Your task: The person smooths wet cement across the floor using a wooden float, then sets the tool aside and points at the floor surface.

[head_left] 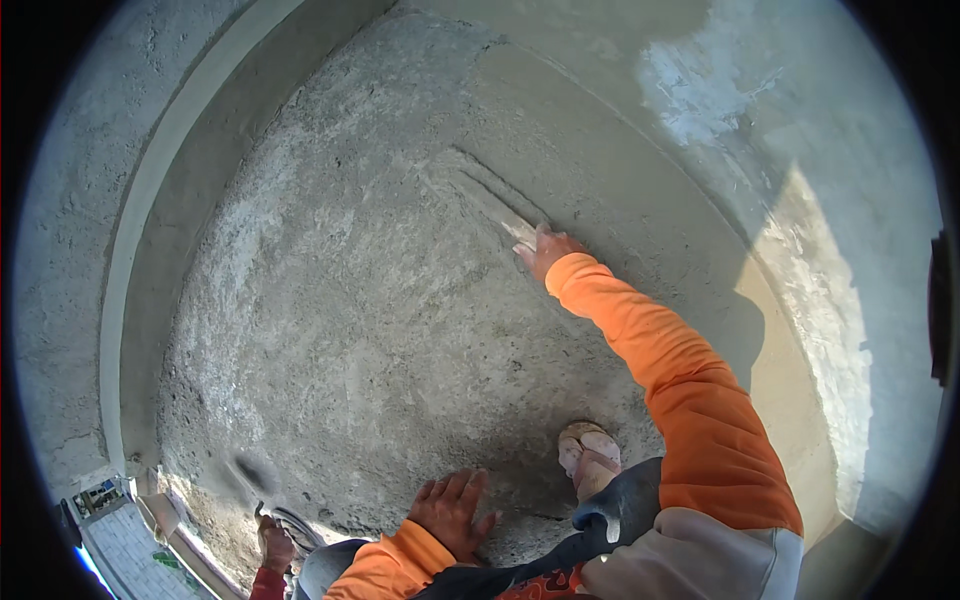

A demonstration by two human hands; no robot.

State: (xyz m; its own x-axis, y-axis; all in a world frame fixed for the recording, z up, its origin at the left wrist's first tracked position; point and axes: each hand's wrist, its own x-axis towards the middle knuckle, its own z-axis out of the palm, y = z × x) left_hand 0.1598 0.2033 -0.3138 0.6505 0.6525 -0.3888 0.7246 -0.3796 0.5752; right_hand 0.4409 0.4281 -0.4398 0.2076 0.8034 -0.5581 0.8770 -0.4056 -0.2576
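My right hand (548, 250) grips the near end of a long, narrow straightedge (490, 205) caked with grey mortar. The tool lies flat on the floor, pointing away to the upper left, with a ridge of mortar along its far side. Smooth wet mortar (620, 185) spreads beside it toward the right wall. Low in the picture, my left hand (452, 512) has its fingers spread, palm down, with no tool in it. Whether it presses on the floor or on my leg, I cannot tell.
Rough grey concrete floor (340, 290) fills the middle. A plastered wall (850, 130) curves along the right, a raised ledge (150, 200) along the left. My sandaled foot (588, 448) stands nearby. Another person's hand (275, 545), red-sleeved, is at lower left by a dark hose-like thing.
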